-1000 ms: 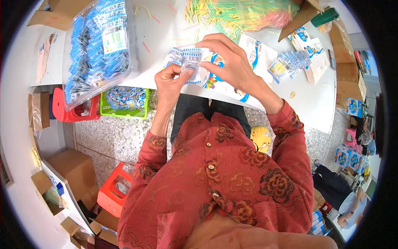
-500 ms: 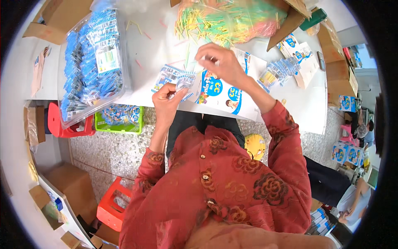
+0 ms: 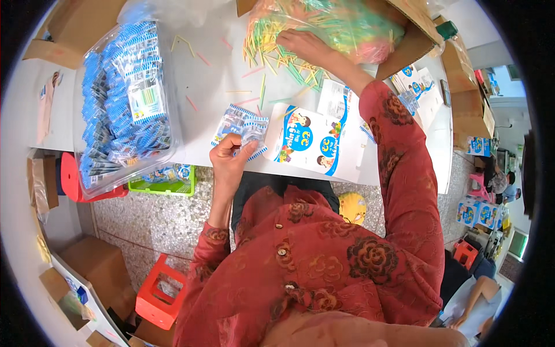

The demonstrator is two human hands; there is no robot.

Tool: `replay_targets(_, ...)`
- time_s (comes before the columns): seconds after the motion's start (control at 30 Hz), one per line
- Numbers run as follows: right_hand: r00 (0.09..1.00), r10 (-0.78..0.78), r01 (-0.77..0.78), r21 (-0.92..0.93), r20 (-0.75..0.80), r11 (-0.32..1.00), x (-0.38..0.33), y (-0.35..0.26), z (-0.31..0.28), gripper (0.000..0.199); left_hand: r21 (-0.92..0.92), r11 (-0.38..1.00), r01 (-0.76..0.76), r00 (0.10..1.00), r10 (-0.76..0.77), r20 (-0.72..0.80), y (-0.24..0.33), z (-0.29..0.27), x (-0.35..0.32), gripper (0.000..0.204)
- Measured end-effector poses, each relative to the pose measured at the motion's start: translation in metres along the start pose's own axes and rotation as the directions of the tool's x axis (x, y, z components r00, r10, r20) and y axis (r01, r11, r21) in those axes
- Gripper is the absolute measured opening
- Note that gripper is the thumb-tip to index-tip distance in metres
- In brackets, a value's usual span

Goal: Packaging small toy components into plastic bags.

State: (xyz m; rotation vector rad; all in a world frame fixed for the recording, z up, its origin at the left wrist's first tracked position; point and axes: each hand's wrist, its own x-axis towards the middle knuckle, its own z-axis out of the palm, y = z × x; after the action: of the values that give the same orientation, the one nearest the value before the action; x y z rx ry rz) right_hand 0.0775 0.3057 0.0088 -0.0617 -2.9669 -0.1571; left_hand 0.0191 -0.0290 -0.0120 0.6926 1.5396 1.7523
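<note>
My left hand (image 3: 229,161) pinches the edge of a clear, blue-and-white printed packet (image 3: 254,128), just above the near edge of the white table. Another blue-and-white packet (image 3: 230,122) lies beside and partly under it. Farther forward, my right hand (image 3: 305,47) reaches onto a heap of thin yellow and green sticks (image 3: 267,41) spilling from a clear bag (image 3: 352,29). Its fingers curl down among the sticks, and what the fingertips hold is hidden. Flat printed cartons (image 3: 303,139) lie between my arms.
On the left, a clear plastic bin (image 3: 172,130) of blue packets overhangs the table edge. Loose pink sticks (image 3: 202,58) are scattered mid-table. A cardboard box (image 3: 407,55) stands behind my right arm. Below are a green basket (image 3: 165,188) and red stools (image 3: 159,292); a co-worker's arm (image 3: 477,301) shows at right.
My right hand has moved forward from above the cartons to the heap of sticks. My left hand stays almost in place, still pinching the packet.
</note>
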Motion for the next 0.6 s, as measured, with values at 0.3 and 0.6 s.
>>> replay_targets(0.3, 1.0, -0.023, 0.023, -0.021, 0.0, 1.0, 0.013, 0.018, 0.002, 0.024, -0.023, 1.0, 0.006, 1.0, -0.006, 0.031, -0.002, 0.003, 0.005, 0.01)
replay_targets(0.6, 0.901, -0.434, 0.414, -0.32, 0.01, 0.852, 0.02, 0.02, 0.012, 0.018, -0.023, 1.0, 0.02, 0.997, -0.018, 0.08, -0.002, 0.006, 0.005, 0.01)
